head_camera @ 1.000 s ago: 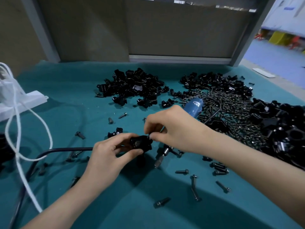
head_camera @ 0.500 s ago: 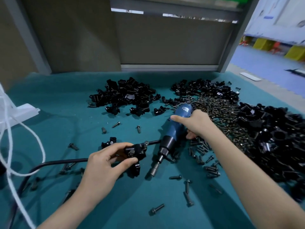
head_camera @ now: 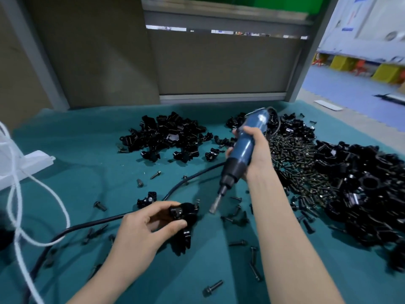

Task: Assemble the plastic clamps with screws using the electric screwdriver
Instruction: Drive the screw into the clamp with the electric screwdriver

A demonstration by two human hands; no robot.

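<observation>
Teal-covered table (head_camera: 92,137), brown partition (head_camera: 219,66) behind

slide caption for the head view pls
Left hand holds a black clamp; right hand angles the electric screwdriver toward it.

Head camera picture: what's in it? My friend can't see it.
A person's right hand holds a blue electric screwdriver, tip pointing down toward a black plastic clamp held in the left hand over a teal table. Heaps of black clamps and loose screws lie beyond.

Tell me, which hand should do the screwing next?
The right hand: it grips the screwdriver, whose tip points down toward the clamp. The left hand is busy holding that clamp.
</observation>
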